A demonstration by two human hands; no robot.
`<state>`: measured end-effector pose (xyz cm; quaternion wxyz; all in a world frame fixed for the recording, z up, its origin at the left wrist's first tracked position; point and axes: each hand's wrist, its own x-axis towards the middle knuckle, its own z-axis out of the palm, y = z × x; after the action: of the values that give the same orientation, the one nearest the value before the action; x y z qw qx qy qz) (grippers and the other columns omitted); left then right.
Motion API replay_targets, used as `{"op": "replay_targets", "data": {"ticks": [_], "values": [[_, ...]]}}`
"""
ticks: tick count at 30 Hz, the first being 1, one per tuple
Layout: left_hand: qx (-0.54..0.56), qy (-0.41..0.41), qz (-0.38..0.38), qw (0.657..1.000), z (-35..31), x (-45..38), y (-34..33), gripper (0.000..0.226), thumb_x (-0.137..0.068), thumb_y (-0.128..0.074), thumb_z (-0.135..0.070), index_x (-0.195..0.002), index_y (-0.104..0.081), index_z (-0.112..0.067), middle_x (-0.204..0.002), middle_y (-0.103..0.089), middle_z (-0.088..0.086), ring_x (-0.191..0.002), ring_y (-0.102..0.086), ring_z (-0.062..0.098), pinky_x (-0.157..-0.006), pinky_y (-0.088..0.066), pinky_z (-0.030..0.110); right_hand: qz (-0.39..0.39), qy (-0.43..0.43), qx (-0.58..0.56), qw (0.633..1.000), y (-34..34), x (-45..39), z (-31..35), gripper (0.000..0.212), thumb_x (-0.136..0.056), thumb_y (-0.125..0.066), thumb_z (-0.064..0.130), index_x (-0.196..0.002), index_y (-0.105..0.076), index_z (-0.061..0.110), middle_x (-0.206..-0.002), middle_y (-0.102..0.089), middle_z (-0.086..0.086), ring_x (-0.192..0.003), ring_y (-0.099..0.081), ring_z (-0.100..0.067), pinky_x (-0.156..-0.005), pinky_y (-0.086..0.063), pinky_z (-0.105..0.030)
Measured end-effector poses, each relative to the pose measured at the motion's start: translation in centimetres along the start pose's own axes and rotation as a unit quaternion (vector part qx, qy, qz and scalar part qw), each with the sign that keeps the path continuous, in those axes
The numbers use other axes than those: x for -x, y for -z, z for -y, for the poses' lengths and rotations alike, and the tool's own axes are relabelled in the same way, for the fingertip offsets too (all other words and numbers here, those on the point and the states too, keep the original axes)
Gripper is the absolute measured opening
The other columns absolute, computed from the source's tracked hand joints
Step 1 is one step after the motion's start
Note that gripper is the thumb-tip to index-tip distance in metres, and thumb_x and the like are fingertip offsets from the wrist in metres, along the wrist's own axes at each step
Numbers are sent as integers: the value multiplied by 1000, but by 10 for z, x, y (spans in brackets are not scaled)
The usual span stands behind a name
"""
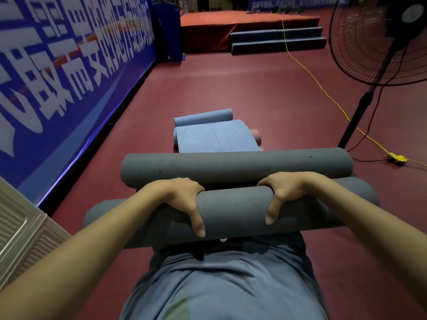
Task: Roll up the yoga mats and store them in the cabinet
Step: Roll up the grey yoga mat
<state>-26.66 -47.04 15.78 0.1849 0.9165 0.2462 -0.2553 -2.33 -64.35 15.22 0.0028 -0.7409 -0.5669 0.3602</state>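
A rolled grey yoga mat (233, 211) lies across in front of my body, and both hands grip it from above. My left hand (184, 199) curls over it left of centre; my right hand (282, 192) curls over it right of centre. Just beyond it a second rolled grey mat (235, 167) lies parallel. Farther off on the floor are blue mats: one rolled (203, 117), one partly rolled (217, 138) with its flat end towards me. A pink roll (257, 136) peeks out beside the blue mats.
Dark red floor (231, 88) stretches ahead. A blue banner wall (69, 77) runs along the left. A black standing fan (379, 54) stands at right, with a yellow cable (323, 93) and plug strip (398, 157) on the floor. A red stage with steps (277, 40) is at the back.
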Motion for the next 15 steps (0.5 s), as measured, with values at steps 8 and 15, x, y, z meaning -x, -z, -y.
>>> {"op": "replay_targets", "data": {"ticks": [8,15], "values": [[174,-61,-141,973,39,-10,3,113,-35,-97,-61,-137,-55,-39,-120,-66,-16,-108,-65,3,-98,-53,31,-160,-4,62,985,9,2,-13,88,-55,-73,87,-130,-59,43,-122,-65,18,-109,-62,-10,-95,-52,-36],[106,-62,-198,973,44,-13,19,57,-77,-84,-54,-126,-73,-28,-115,-74,-18,-102,-67,-3,-94,-51,27,-166,-39,83,982,9,-12,-17,65,-91,-28,83,-127,-60,40,-97,-69,19,-106,-61,-17,-92,-43,-40]]}}
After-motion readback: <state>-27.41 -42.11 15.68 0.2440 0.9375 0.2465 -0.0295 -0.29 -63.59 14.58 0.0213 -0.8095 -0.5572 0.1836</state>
